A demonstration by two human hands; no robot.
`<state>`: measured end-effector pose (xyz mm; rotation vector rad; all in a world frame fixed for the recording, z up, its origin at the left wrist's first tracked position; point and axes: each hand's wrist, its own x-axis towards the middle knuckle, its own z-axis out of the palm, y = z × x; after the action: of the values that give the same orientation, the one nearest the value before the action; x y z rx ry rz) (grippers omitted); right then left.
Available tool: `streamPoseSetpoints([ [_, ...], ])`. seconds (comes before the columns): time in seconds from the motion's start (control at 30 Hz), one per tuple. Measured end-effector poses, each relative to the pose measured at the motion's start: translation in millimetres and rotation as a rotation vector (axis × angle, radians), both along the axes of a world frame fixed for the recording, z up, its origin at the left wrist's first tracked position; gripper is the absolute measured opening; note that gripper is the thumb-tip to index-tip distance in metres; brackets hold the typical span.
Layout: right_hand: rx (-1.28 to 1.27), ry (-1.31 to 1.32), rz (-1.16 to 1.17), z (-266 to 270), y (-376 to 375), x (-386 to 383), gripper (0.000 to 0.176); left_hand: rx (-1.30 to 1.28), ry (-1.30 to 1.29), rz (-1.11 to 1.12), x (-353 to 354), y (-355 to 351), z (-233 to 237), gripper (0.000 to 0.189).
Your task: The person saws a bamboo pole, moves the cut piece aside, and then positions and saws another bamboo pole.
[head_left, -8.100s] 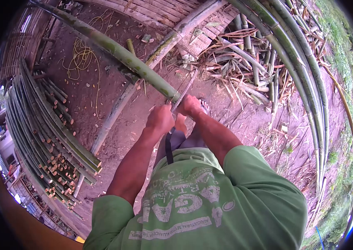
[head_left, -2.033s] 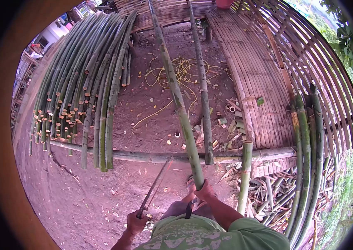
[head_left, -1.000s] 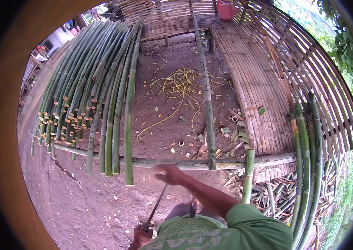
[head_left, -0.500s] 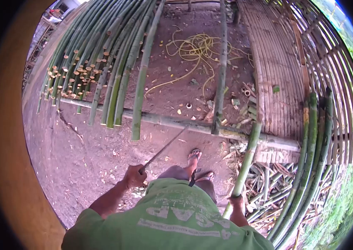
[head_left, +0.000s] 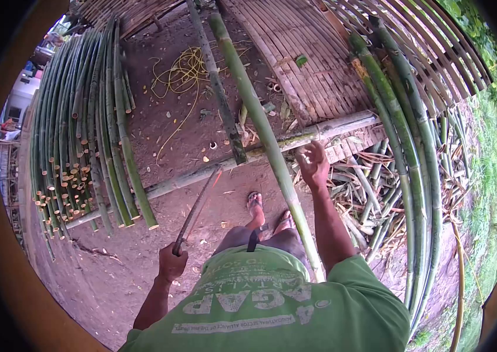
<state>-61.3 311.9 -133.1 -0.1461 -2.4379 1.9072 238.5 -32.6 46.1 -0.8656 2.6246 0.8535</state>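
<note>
1. One left hand (head_left: pixel 172 264), clamped round the grip of a long blade (head_left: pixel 196 208). The blade slants up and forward from it with the tip away from the body, seemingly to keep the edge off the legs.
2. Two sandalled feet (head_left: pixel 254 202) on the earth floor (head_left: pixel 113 276), just right of the blade and between the two hands.
3. One bamboo pole (head_left: pixel 260 123), long and green, running from beside the right shoulder up and forward past the right hand. Its near end is hidden behind the shirt (head_left: pixel 272 305), so what carries it cannot be told.
4. One right hand (head_left: pixel 313 164), fingers spread and holding nothing, just right of the bamboo pole. Whether it touches the pole cannot be told.
5. One cross pole (head_left: pixel 342 122), lying on the floor just beyond both hands. It apparently serves as a rest that keeps pole ends off the dirt.
6. One thinner pole (head_left: pixel 219 100), beyond the left hand, its near end on the cross pole.
7. Many cut poles (head_left: pixel 84 146), well left of the left hand, laid side by side across the cross pole.
8. Several long culms (head_left: pixel 407 146), right of the right hand, with husk litter (head_left: pixel 366 182) beneath them.
9. One yellow cord (head_left: pixel 184 67), loosely coiled far beyond the left hand, and one slatted platform (head_left: pixel 295 53) far beyond the right hand.
</note>
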Motion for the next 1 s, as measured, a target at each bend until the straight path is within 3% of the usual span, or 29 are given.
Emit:
streamPoseSetpoints([
  [0.03,0.094,0.007,0.067,-26,21,28,0.077,0.007,-0.005,0.025,-1,0,5,0.020],
  [0.1,0.518,-0.254,0.310,-51,65,96,0.096,0.029,-0.016,0.088,-3,5,14,0.020],
  [0.13,0.635,-0.553,0.443,-80,82,133,0.122,0.021,0.001,0.086,-3,6,15,0.020],
  [0.17,0.546,-0.770,0.516,-119,101,172,0.127,0.015,0.009,0.083,-5,8,14,0.020],
  [0.2,0.490,-0.868,0.535,-166,115,216,0.125,0.009,0.020,0.081,-11,10,12,0.020],
  [0.27,0.509,-1.099,0.687,-166,115,247,0.119,-0.027,0.013,0.063,-30,13,8,0.019],
  [0.33,0.291,-1.160,0.521,-226,114,283,0.104,-0.092,0.037,-0.028,-52,9,-6,0.018],
  [0.37,0.450,-1.235,0.593,-209,107,266,0.099,-0.124,0.050,-0.076,-64,6,-11,0.018],
  [0.4,0.507,-1.240,0.644,-225,106,269,0.097,-0.109,0.000,-0.108,-80,7,-8,0.016],
  [0.47,0.638,-1.179,0.691,-212,102,258,0.093,-0.128,0.017,-0.221,-96,2,-16,0.015],
  [0.5,0.710,-1.112,0.687,-177,93,247,0.091,-0.138,0.032,-0.274,-106,0,-19,0.015],
  [0.57,0.737,-0.930,0.632,-189,85,252,0.089,-0.096,-0.016,-0.292,-121,-2,-16,0.016],
  [0.63,0.619,-1.116,0.672,-195,74,238,0.089,-0.042,-0.015,-0.282,-120,-10,-19,0.016],
  [0.7,0.778,-1.079,0.697,-192,70,232,0.084,-0.026,0.009,-0.267,-114,-20,-22,0.016],
  [0.73,0.785,-1.086,0.695,-150,59,213,0.076,0.003,0.014,-0.258,-112,-26,-21,0.016],
  [0.77,0.798,-1.002,0.816,-182,65,212,0.072,0.028,0.021,-0.247,-110,-35,-19,0.016],
  [0.8,0.728,-0.987,0.837,-161,58,186,0.067,0.017,0.025,-0.234,-107,-44,-18,0.016],
  [0.9,0.637,-0.834,0.821,-29,17,100,0.051,0.038,0.027,-0.198,-101,-65,-19,0.016],
  [0.97,0.166,-0.656,0.508,31,-4,62,0.041,0.092,0.035,-0.163,-98,-75,-11,0.016],
  [1.0,-0.080,-0.449,0.458,21,-6,53,0.042,0.111,0.052,-0.140,-96,-81,-14,0.016],
])
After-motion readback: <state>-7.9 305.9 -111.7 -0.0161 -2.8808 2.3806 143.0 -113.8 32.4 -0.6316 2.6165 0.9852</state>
